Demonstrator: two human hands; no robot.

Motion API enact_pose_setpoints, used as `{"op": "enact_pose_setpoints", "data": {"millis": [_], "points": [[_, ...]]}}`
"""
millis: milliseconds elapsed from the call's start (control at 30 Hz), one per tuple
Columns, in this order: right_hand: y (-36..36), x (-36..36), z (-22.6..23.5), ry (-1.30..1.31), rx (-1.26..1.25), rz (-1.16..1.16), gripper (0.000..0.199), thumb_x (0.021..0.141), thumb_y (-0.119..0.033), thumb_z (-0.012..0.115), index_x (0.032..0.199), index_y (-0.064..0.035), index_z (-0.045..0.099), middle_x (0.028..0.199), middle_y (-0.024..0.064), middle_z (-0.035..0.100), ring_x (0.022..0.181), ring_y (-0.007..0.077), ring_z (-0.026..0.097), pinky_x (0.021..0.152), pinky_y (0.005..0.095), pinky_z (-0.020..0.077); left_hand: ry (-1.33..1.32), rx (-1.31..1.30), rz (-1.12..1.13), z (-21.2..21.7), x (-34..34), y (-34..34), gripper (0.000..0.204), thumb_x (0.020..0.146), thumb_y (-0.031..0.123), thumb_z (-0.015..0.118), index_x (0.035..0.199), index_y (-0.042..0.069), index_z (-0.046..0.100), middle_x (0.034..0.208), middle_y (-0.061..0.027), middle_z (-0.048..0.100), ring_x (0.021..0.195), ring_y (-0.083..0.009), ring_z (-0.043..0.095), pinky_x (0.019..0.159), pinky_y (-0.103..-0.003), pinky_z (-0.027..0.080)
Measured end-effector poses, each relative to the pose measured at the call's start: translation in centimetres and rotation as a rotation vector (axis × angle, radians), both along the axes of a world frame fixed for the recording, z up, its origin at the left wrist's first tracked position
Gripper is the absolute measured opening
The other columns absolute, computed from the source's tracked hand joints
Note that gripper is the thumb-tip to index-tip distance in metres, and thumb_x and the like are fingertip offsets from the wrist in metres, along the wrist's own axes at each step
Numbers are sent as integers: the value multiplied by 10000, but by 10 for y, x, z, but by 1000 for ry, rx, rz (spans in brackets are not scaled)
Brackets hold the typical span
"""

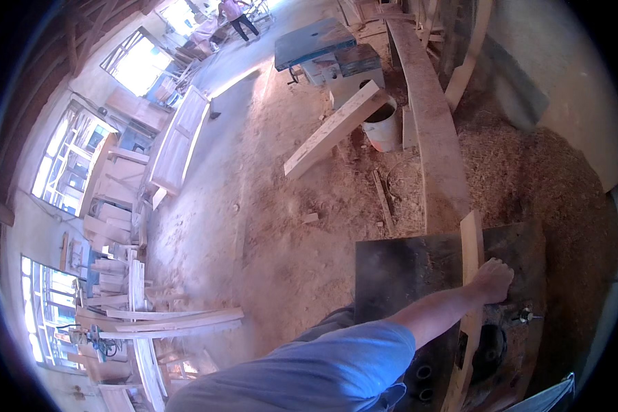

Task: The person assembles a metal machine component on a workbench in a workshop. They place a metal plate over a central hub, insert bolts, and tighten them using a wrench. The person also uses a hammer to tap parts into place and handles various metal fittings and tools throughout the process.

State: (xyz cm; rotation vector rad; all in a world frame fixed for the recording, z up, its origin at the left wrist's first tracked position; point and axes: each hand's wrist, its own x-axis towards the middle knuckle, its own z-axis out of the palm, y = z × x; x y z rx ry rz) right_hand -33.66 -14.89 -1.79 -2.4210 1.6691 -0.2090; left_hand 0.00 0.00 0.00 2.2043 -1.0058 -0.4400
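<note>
pressing on a wood strip with the right hand, fingers curled down over it. strip's long way runs from 12 to 6 across the dark machine table. left hand out of sight. white bucket up at 12, inside too dark to tell.
</note>
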Motion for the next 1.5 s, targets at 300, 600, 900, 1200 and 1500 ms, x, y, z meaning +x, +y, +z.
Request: {"op": "enact_pose_setpoints", "data": {"millis": [300,600,900,1200,1500], "points": [[68,25,15,-182,-91,131,436,942,-231,716,1299,11,660,1183,224,717,981,321,712,869,385,557,-14,-44,34,-18,-3,-8,201,789,111,581,927,22,696,1018,-194,690,1081,-366,613,1000,-449,448],[91,30,24,-216,-107,167,415,930,-228,727,1255,25,672,1143,220,723,960,317,712,856,390,556,-23,-69,64,-18,-5,-5,183,806,85,568,922,18,692,1018,-198,675,1087,-367,598,1045,-448,415],[67,34,31,-228,-139,140,397,917,-225,737,1210,38,685,1104,216,730,940,313,712,842,395,556,-3,-14,6,-2,-1,1,280,835,100,575,1060,-16,693,1132,-235,680,1144,-392,622,1100,-488,419],[50,30,33,-226,-154,159,381,904,-222,748,1165,51,698,1065,211,737,919,309,712,829,400,556,-13,-27,28,-7,-4,-2,232,806,104,580,979,4,699,1067,-206,690,1096,-370,627,1024,-470,455],[53,44,45,-271,-172,192,367,892,-219,758,1120,64,710,1025,207,743,899,305,712,815,404,556,-17,-28,17,-2,-1,0,211,822,98,565,960,1,692,1036,-204,686,1077,-362,621,1018,-457,449]]}}
